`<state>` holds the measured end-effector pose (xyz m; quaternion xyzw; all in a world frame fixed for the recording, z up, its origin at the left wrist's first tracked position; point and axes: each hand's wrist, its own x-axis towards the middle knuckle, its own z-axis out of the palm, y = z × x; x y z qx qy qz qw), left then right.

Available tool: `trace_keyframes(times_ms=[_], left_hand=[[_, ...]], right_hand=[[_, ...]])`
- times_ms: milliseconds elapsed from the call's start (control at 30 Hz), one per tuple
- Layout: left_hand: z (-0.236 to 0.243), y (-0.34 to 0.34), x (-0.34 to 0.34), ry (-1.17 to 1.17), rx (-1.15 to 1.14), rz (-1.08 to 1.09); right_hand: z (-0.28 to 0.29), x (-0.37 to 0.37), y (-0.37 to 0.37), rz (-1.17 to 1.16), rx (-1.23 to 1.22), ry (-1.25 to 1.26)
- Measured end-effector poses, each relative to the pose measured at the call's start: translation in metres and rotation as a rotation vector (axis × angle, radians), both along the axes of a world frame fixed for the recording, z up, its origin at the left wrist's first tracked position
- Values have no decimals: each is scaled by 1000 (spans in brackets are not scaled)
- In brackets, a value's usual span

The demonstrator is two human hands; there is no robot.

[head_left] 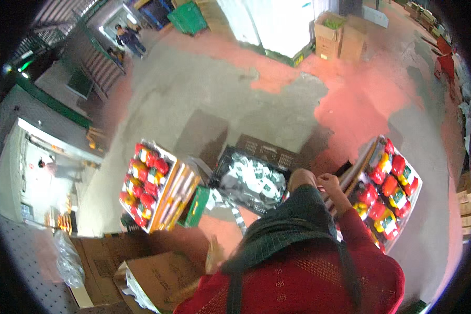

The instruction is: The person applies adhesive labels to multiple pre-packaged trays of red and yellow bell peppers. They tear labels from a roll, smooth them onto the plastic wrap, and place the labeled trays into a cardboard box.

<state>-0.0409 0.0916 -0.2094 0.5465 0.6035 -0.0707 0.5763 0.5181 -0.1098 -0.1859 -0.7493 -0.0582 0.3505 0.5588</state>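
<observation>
My right hand [328, 183] is beside my bent knee [301, 178], at the near edge of the stacked boxes on the right. Its fingers are curled together, and whatever they hold, if anything, is too small to make out. My left hand does not show. Wrapped packs of red and yellow bell peppers [378, 193] fill the top box on the right. In front of me, a black plastic crate [226, 159] holds a heap of loose white and dark labels [254, 178].
More wrapped peppers [146, 180] lie in a box on a stack at the left, next to a green carton [196, 205]. An opened cardboard box [162, 277] stands near left. Farther off are a green bin [187, 18], cartons [328, 36] and a walking person [130, 41].
</observation>
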Motion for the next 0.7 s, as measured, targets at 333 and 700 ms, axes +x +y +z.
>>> trace_keyframes(times_ms=[333, 700], left_hand=[[-11, 201, 232, 209, 157, -465], [44, 273, 577, -282, 281, -539]], right_hand=[[-131, 221, 42, -230, -78, 28], [-44, 533, 149, -221, -185, -117]])
